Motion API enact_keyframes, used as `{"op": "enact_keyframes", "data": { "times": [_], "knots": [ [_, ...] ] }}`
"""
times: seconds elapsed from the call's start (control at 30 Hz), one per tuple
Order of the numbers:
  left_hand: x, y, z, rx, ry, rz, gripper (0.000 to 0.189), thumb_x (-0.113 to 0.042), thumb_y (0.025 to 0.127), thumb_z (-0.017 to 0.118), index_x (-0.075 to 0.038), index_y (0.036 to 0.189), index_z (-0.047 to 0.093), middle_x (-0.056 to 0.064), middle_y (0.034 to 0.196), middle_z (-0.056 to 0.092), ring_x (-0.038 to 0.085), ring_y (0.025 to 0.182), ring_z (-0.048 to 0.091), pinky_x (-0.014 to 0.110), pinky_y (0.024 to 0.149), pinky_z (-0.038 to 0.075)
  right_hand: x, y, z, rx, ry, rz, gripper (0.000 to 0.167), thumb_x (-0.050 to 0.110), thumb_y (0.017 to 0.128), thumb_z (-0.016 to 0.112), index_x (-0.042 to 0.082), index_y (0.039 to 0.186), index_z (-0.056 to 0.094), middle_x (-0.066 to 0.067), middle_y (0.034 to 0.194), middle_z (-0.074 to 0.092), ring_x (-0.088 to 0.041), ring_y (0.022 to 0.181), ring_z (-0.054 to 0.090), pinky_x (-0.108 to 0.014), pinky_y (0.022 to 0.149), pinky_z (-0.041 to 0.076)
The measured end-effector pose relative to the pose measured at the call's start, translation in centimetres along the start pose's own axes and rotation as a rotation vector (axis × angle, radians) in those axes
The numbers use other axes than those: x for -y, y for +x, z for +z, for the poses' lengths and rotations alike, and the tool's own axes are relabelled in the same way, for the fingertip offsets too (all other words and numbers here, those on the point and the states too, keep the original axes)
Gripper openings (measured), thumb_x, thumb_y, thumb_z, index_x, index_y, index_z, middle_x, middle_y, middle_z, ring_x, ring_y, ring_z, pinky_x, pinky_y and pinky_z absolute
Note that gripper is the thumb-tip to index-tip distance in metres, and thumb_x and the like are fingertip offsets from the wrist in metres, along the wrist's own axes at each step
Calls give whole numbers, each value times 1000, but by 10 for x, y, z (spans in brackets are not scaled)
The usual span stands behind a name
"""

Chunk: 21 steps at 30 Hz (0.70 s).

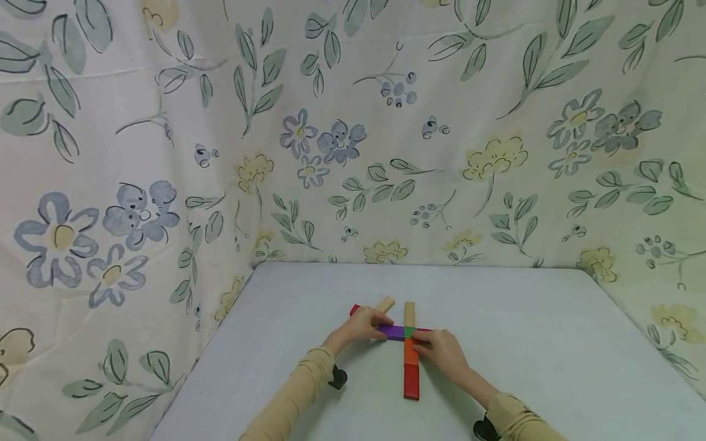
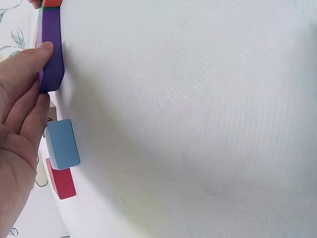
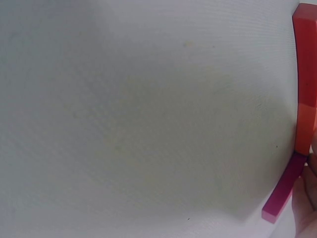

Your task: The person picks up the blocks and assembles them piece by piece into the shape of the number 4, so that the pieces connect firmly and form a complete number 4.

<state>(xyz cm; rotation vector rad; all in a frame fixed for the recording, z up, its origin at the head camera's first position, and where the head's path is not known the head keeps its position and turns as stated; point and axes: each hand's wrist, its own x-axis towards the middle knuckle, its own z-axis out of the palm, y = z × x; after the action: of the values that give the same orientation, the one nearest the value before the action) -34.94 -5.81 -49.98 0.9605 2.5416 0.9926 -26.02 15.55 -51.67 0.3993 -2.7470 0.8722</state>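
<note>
2 arms [image 1: 295, 392] forward; fingers [image 2: 33, 116] bent

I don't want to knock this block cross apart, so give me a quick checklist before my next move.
1. Left hand gripping the purple block: ok.
2. Purple block meeting the green block: ok.
3. Near red block lined up with the orange block: ok.
4. Magenta block squarely against the green block: cannot tell, the right hand partly covers the joint.
5. Space around the left hand clear: not ok, a blue block lies close by.
</note>
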Motion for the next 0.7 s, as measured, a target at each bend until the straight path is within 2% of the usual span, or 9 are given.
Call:
{"op": "enact_keyframes", "data": {
  "times": [0.17, 0.37, 0.53, 0.7],
  "knots": [
    [-2, 0, 0, -7, 13, -13, 33, -6, 79, 75, -6, 112, 70, 3, 112, 71, 15, 108, 63, 27, 94, 48, -1, 0, 0, -2, -12, -8, 26, 13, 77, 77, 5, 102, 75, -10, 95, 74, -9, 75, 62, -19, 61, 45],
    [-4, 0, 0, -10, 5, -40, 33, -7, 79, 75, -8, 112, 70, 2, 112, 71, 14, 108, 63, 27, 95, 48, -2, 1, 1, -3, -18, -13, 26, 14, 77, 77, 5, 101, 75, -10, 96, 74, -8, 76, 62, -20, 62, 46],
    [-3, -2, 1, -25, 2, -38, 36, -8, 78, 76, -8, 113, 69, 2, 115, 70, 15, 111, 62, 28, 96, 47, -2, 1, 1, -6, -12, -20, 26, 13, 77, 77, 4, 101, 75, -10, 95, 74, -9, 76, 63, -19, 61, 46],
    [-6, -6, -3, -63, -43, -15, 39, -10, 80, 76, -5, 117, 67, 5, 120, 67, 20, 116, 60, 31, 98, 46, -1, 0, 0, -10, -15, -20, 26, 13, 77, 77, 4, 102, 75, -10, 96, 74, -13, 80, 68, -26, 67, 53]
  ]
}}
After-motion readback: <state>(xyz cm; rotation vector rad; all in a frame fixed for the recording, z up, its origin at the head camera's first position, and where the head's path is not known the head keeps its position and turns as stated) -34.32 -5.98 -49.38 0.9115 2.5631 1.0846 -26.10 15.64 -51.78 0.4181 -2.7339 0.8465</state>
